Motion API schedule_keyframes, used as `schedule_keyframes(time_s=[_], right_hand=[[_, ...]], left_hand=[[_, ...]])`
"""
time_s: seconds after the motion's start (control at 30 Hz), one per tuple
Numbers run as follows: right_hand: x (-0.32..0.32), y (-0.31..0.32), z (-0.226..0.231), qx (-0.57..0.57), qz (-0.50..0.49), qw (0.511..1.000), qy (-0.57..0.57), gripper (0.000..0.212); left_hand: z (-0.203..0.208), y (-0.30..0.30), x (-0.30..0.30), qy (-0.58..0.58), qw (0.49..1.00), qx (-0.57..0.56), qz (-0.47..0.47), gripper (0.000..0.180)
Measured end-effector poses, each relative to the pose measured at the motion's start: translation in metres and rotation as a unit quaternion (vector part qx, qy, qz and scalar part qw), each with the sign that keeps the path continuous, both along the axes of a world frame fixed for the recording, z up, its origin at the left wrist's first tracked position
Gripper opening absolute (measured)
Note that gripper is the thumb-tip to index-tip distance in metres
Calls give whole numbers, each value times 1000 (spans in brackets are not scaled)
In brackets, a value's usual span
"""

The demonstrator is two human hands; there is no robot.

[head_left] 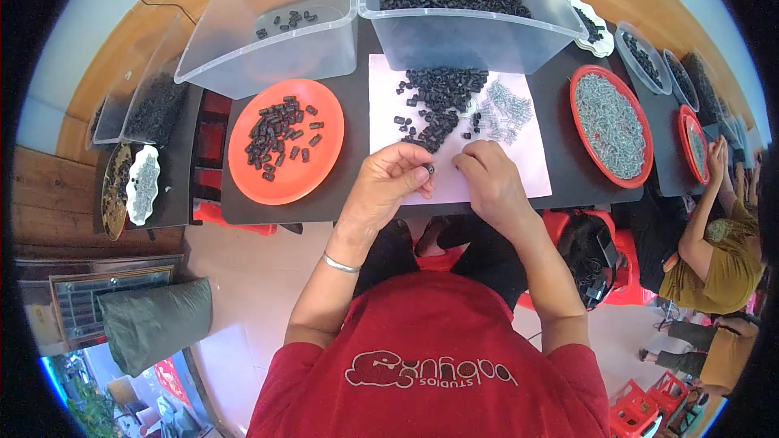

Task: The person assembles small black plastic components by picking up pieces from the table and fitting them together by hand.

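My left hand (394, 180) pinches a small black plastic part (429, 169) between thumb and fingertips, over the near edge of a pale paper sheet (523, 170). Close on its right, my right hand (492, 184) is closed with the fingers curled in; whatever it may hold is hidden. Beyond both hands, a heap of small black parts (438, 101) spreads over the sheet. Beside that heap lies a loose pile of small silvery metal pieces (507, 112), too fine to name. A few black parts sit apart from the heap, just past my fingers.
An orange plate (245, 164) with black cylindrical parts is on the left; a red plate (647, 169) of metal pieces is on the right. Two clear bins (479, 36) (329, 53) stand behind, holding black parts. Another person (706, 259) sits at the far right.
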State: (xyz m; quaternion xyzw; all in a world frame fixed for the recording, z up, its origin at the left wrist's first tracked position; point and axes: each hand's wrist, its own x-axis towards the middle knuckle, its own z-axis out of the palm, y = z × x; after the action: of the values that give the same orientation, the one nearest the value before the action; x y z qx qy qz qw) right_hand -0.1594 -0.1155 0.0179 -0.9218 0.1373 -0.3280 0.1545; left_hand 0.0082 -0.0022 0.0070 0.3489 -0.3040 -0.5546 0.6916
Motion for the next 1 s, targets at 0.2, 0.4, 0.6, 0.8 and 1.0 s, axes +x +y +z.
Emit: schedule_keyframes(time_s=[0.2,0.4,0.6,0.8,1.0], right_hand=[[8,17,7,250,12,963,-96,12],[15,27,16,452,-5,884,-120,12],[18,29,19,377,9,916,-136,14],[16,25,19,390,29,909,-141,14],[13,17,21,414,35,904,-102,13]], left_hand=[[-3,0,2,2,1000,11,-5,16],[-4,-1,-1,12,1000,15,12,16],[-2,-1,-1,3,1000,18,6,15],[-3,0,-1,-1,1000,15,7,15],[-3,-1,-2,5,1000,10,13,15]])
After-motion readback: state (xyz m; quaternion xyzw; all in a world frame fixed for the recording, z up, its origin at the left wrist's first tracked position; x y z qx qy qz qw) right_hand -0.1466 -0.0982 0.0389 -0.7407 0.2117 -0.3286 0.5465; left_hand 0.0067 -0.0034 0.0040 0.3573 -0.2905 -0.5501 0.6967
